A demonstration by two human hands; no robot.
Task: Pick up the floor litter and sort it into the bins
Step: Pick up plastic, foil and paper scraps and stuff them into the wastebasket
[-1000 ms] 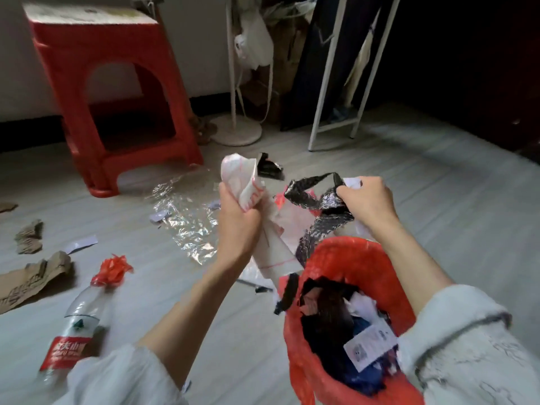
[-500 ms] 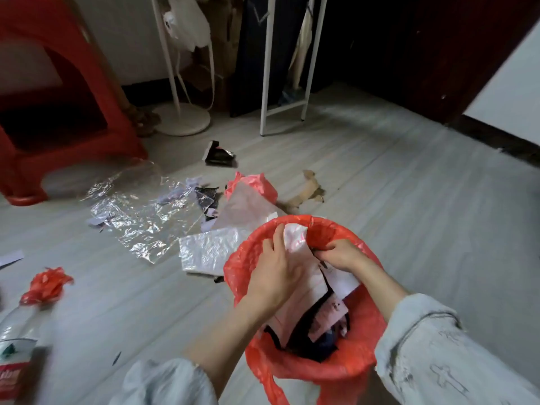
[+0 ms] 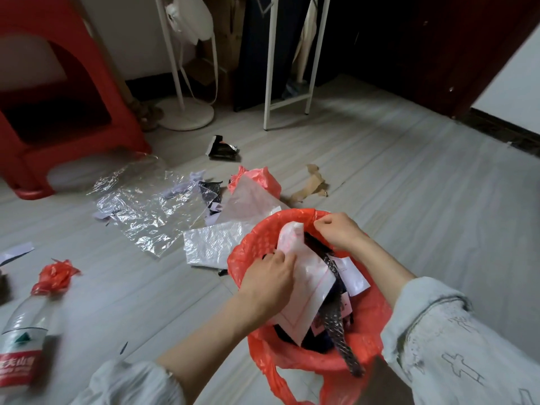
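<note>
Nearest, the red plastic bag lining the bin [image 3: 306, 361] sits at lower right, stuffed with dark scraps. The left hand [image 3: 267, 283] presses a white plastic mailer with red print [image 3: 304, 276] down into it, fingers curled on its edge. The right hand [image 3: 339, 230] pinches the bag's far rim. To the left lies a clear plastic water bottle with a red label [image 3: 22, 337], then a crumpled red plastic scrap [image 3: 54, 276]. Farther out: a clear crinkled plastic sheet [image 3: 140, 206], a torn brown cardboard piece [image 3: 311, 185], a black foil wrapper [image 3: 222, 147] and a red plastic stool [image 3: 58, 92].
</note>
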